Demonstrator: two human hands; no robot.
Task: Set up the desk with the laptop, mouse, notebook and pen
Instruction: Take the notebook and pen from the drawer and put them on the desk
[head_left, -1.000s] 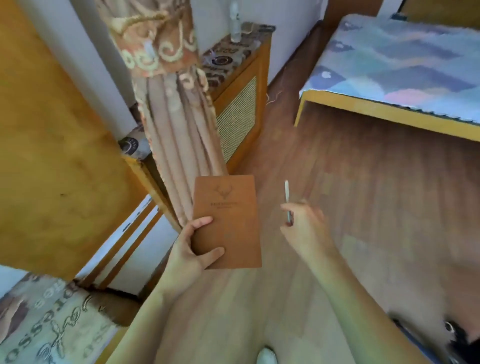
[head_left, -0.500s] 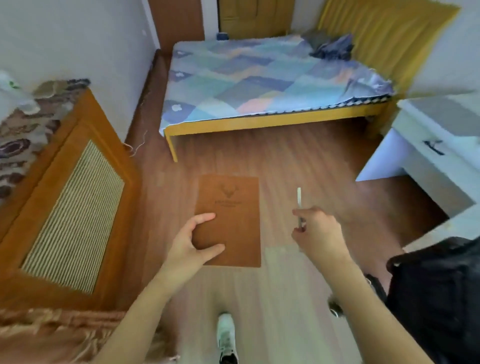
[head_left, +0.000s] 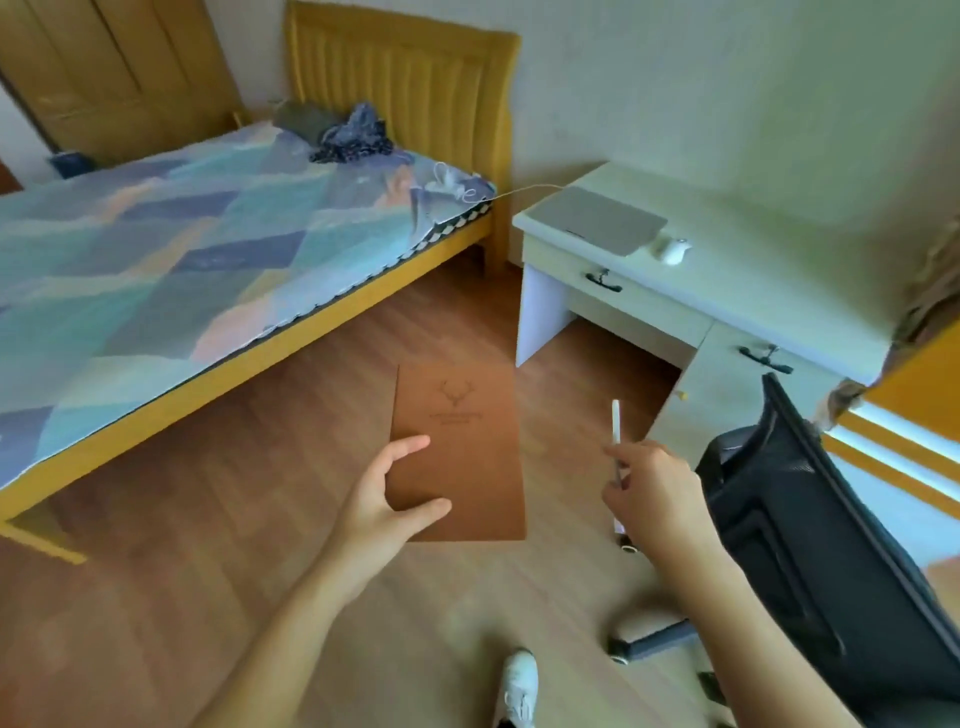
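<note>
Transport step in hand: we carry the notebook, clamped at its lower left edge in the left hand, and the pen, pinched upright in the right hand; the hands are apart. The laptop, lid down, and the mouse lie on the bench, well ahead. Next, we judge, approach past the chair and place both items on bare surface beside the laptop.

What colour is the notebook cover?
Brown, with a faint deer-antler emblem; the notebook shows in the head view.
</note>
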